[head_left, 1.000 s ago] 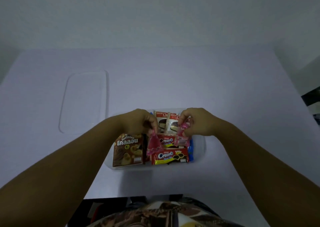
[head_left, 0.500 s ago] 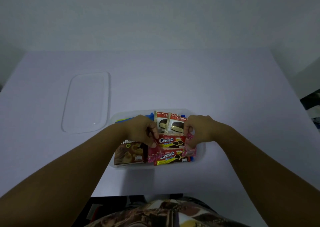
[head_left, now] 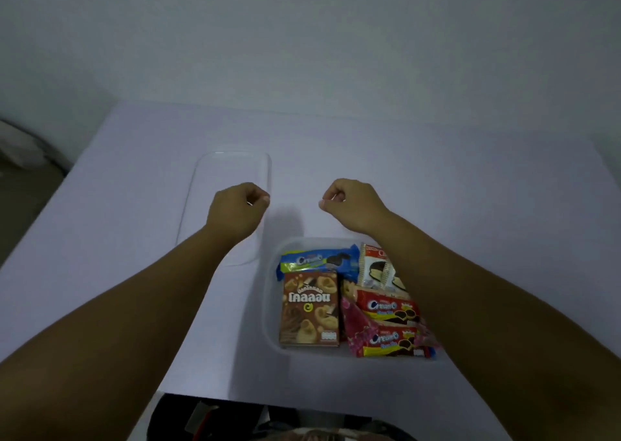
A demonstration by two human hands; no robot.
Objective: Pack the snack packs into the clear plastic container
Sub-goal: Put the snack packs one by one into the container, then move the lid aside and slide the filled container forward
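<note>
I see my left hand (head_left: 239, 212) and right hand (head_left: 353, 205) raised over the pale surface (head_left: 470, 185), fingers curled into loose fists, holding nothing. The snack packs, among them a brown biscuit box (head_left: 309, 309), lie flat and close together in the clear plastic container (head_left: 268, 306), probably so the transparent flat lid (head_left: 232, 171) beside it can close.

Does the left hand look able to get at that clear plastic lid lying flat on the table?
Probably yes. The left hand hovers right over the clear plastic lid, curled and holding nothing, with nothing between them. The clear plastic container of snack packs sits off to the side.
</note>
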